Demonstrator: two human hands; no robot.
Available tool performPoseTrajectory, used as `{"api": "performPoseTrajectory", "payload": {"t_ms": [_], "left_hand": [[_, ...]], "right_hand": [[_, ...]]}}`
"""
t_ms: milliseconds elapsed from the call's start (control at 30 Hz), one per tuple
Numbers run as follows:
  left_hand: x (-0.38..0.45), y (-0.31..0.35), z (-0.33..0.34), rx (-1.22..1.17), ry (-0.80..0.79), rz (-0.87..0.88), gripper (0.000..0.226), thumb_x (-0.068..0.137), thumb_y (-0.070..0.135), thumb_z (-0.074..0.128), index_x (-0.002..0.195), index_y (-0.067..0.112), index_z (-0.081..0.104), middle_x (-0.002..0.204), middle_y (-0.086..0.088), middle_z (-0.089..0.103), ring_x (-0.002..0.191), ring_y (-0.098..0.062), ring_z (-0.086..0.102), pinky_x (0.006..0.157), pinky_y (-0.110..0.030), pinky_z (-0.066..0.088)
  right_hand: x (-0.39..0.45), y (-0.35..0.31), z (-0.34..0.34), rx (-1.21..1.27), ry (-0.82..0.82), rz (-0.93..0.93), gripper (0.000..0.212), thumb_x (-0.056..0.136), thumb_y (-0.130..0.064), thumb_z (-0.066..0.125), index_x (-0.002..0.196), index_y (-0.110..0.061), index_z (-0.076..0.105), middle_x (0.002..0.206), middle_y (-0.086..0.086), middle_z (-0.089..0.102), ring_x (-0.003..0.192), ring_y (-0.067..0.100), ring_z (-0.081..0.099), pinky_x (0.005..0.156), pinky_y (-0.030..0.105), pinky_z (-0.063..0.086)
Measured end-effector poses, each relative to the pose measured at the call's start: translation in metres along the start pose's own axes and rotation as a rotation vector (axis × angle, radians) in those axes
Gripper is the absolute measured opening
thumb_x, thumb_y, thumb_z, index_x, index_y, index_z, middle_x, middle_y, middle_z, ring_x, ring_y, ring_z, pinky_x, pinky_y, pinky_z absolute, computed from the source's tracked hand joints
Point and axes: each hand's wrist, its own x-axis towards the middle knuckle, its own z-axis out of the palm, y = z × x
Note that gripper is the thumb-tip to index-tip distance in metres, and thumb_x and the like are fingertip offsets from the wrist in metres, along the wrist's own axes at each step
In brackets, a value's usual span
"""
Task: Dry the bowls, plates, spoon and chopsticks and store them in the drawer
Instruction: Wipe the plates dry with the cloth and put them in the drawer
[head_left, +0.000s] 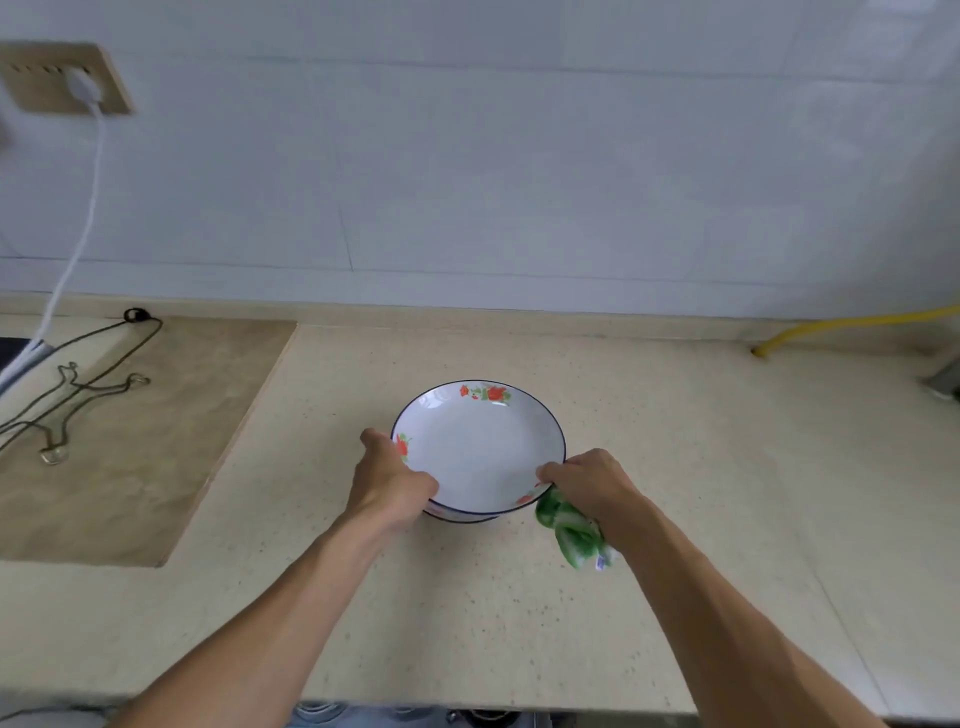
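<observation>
A white plate (478, 447) with a dark blue rim and red flower prints sits at the middle of the beige countertop, stacked on another dish whose edge shows beneath it. My left hand (389, 480) grips the plate's left rim. My right hand (592, 480) pinches the right rim with the thumb on top, and also holds a green and white cloth (571, 532) bunched under the palm. No bowls, spoon, chopsticks or drawer are in sight.
A brown stone slab (130, 441) lies at the left with a thin wire rack (78, 395) on it. A white cable (78, 234) hangs from a wall socket (57, 78). A yellow hose (852, 325) runs at the back right. The counter's front edge (467, 706) is near me.
</observation>
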Motion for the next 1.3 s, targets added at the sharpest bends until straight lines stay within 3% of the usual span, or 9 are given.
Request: {"api": "performPoseTrajectory", "payload": {"t_ms": [100,200,333,533,833,1033,1133,1200,1300], "left_hand": [[-0.022,0.013,-0.006,-0.137,-0.047,0.027,0.053,0.079,-0.001,0.064,0.120,0.013,0.033,0.109,-0.007,0.055,0.090,-0.022,0.060,0.076,-0.039,0.058],[-0.046,0.033,-0.006,-0.231,-0.089,0.096,0.048,0.083,-0.005,0.060,0.119,0.014,0.033,0.100,0.000,0.051,0.082,-0.010,0.053,0.057,-0.025,0.046],[-0.087,0.055,0.008,-0.348,-0.168,0.102,0.054,0.075,0.000,0.059,0.121,0.016,0.035,0.105,-0.001,0.051,0.094,-0.021,0.055,0.072,-0.032,0.051],[-0.145,0.083,0.062,-0.470,-0.351,0.081,0.038,0.087,0.004,0.055,0.124,0.010,0.049,0.113,-0.010,0.062,0.099,-0.029,0.063,0.068,-0.035,0.056],[-0.252,0.128,0.171,-0.427,-0.510,0.151,0.044,0.087,-0.005,0.041,0.119,0.019,0.060,0.110,-0.006,0.065,0.097,-0.027,0.063,0.059,-0.031,0.055],[-0.337,0.156,0.267,-0.372,-0.571,0.113,0.040,0.091,-0.001,0.040,0.122,0.021,0.054,0.115,-0.008,0.061,0.105,-0.032,0.060,0.080,-0.049,0.060],[-0.382,0.171,0.317,-0.364,-0.600,0.078,0.035,0.091,0.000,0.040,0.115,0.023,0.051,0.108,-0.006,0.058,0.102,-0.032,0.059,0.082,-0.055,0.059],[-0.406,0.180,0.343,-0.362,-0.608,0.094,0.034,0.090,-0.001,0.039,0.108,0.024,0.052,0.106,-0.005,0.060,0.099,-0.029,0.060,0.079,-0.050,0.060],[-0.437,0.191,0.382,-0.328,-0.623,0.150,0.038,0.088,-0.003,0.037,0.110,0.021,0.057,0.104,-0.004,0.065,0.091,-0.025,0.063,0.061,-0.033,0.055]], "right_hand": [[-0.037,0.002,-0.012,0.091,0.051,0.019,0.020,0.087,-0.019,0.066,0.073,-0.006,0.058,0.064,0.008,0.050,0.050,0.021,0.044,0.052,0.025,0.036],[-0.077,0.007,-0.026,0.185,0.110,0.031,0.019,0.085,-0.017,0.065,0.073,-0.008,0.054,0.064,0.008,0.047,0.052,0.021,0.043,0.054,0.027,0.037],[-0.137,0.029,-0.050,0.274,0.192,0.077,0.017,0.085,-0.018,0.066,0.077,-0.007,0.056,0.068,0.009,0.049,0.053,0.021,0.045,0.053,0.026,0.038],[-0.199,0.080,-0.104,0.338,0.362,0.116,0.038,0.087,-0.024,0.067,0.109,0.007,0.066,0.084,0.019,0.067,0.070,0.026,0.059,0.066,0.035,0.050],[-0.261,0.189,-0.203,0.343,0.530,0.159,0.030,0.088,-0.028,0.068,0.098,0.000,0.073,0.101,0.023,0.072,0.087,0.034,0.072,0.087,0.050,0.058],[-0.289,0.287,-0.287,0.382,0.530,0.197,0.041,0.085,-0.029,0.068,0.100,0.010,0.067,0.074,0.012,0.060,0.065,0.022,0.056,0.066,0.032,0.047],[-0.308,0.331,-0.334,0.355,0.521,0.215,0.033,0.088,-0.029,0.066,0.082,0.003,0.069,0.071,0.012,0.061,0.060,0.022,0.055,0.063,0.031,0.046],[-0.318,0.355,-0.357,0.329,0.516,0.229,0.033,0.089,-0.030,0.066,0.074,-0.001,0.066,0.064,0.008,0.056,0.052,0.019,0.049,0.057,0.027,0.043],[-0.331,0.392,-0.385,0.353,0.542,0.250,0.049,0.094,-0.040,0.062,0.092,0.009,0.068,0.062,0.006,0.052,0.051,0.017,0.046,0.056,0.026,0.042]]}}
